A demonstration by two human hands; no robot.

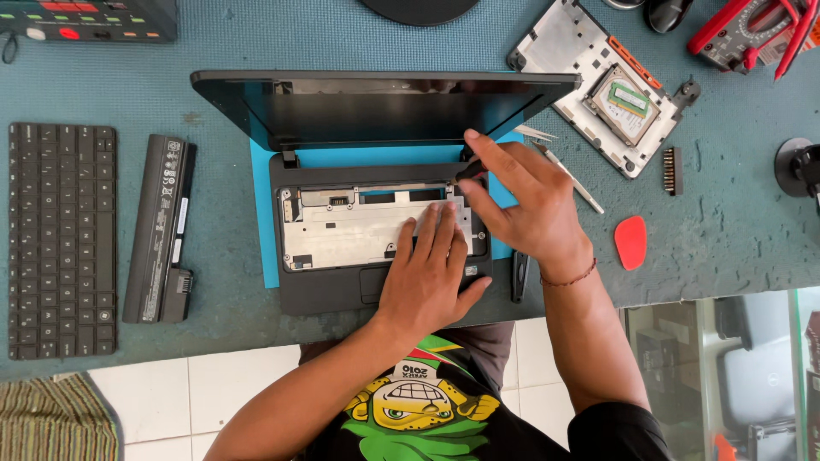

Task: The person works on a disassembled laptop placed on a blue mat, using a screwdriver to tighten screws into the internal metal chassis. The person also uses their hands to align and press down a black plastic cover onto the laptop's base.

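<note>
The right hand [521, 201] is closed around a small black screwdriver [468, 171], fingers pinched on its handle, with the tip pointing down at the upper right corner of the laptop [342, 282] base, just below the right hinge. The left hand [427, 273] lies flat and open, fingers spread and together holding nothing, pressing on the right part of the bare silver metal tray [342, 230] where the keyboard once sat and on the black palm rest below it. The laptop sits open in the middle of the bench [222, 324], its dark screen [376, 107] tilted back, on a blue mat [260, 213] that shows along the left side and behind the hinge. Just right of the laptop's front edge lies a slim black tool [520, 275], and beyond the right hand lie metal tweezers [568, 177] and a red-orange plastic pick [630, 242]. Farther right is a strip of screwdriver bits [672, 171], and above it a removed bottom cover [581, 60] with a hard drive [625, 104] resting on it. At the top right corner sits a multimeter with red leads [752, 30]. To the left of the laptop lies a long black battery pack [161, 229], and farther left the detached black keyboard [61, 239], both well apart from the hands.
</note>
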